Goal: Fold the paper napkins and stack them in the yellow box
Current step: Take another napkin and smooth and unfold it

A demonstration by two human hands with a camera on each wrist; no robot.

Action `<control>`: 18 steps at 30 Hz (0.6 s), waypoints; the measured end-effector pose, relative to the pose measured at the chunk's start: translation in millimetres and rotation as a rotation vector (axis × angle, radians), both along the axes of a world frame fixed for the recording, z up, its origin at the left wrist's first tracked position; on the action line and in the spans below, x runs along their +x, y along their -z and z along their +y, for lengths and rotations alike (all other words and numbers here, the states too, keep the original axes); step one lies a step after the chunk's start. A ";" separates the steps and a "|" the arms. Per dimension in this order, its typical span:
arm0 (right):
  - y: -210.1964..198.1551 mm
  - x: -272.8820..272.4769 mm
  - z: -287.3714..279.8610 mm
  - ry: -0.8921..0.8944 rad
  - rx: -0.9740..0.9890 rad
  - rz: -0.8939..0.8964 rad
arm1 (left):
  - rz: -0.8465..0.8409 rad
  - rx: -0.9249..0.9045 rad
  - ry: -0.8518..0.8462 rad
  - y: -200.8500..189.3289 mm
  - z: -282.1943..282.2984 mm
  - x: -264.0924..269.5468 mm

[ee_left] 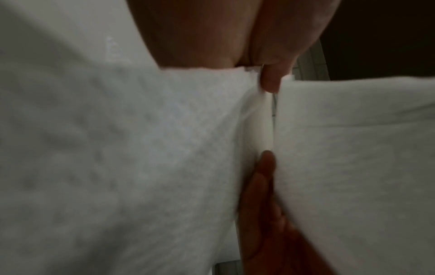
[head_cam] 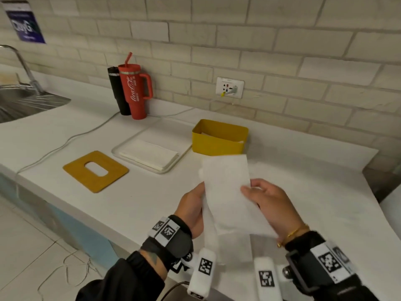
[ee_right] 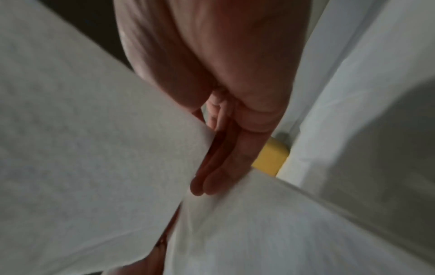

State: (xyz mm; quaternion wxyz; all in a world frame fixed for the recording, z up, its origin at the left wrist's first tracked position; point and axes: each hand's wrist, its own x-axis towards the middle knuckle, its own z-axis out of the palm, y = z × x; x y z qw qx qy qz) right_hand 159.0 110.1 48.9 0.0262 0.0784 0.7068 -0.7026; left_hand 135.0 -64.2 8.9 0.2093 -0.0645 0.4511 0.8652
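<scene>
Both hands, the left hand (head_cam: 193, 210) and right hand (head_cam: 268, 202), are holding a half-folded napkin (head_cam: 227, 192) in their fingers, in the air just in front of the yellow box (head_cam: 219, 141). Uneven pulling could be skewing or tearing the thin paper.

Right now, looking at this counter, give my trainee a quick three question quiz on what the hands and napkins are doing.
1. True or false: both hands, the left hand and right hand, hold the white paper napkin.
2. Which lies left of the white tray of flat napkins? A) red handled tumbler B) tan wooden lid with an oval slot
3. Fill in: the yellow rectangular box already contains ____.

Key: 1 true; 2 B; 3 napkins.
</scene>
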 end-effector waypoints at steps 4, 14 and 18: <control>21.1 2.0 -1.9 -0.016 -0.059 -0.079 | -0.053 0.027 0.012 6.2 -4.1 -3.8; 43.7 -5.1 -2.3 0.082 -0.019 -0.030 | -0.012 0.054 0.069 7.4 3.7 -11.9; 49.4 -7.6 -1.2 0.091 -0.031 -0.027 | -0.015 0.008 0.073 9.1 6.8 -10.4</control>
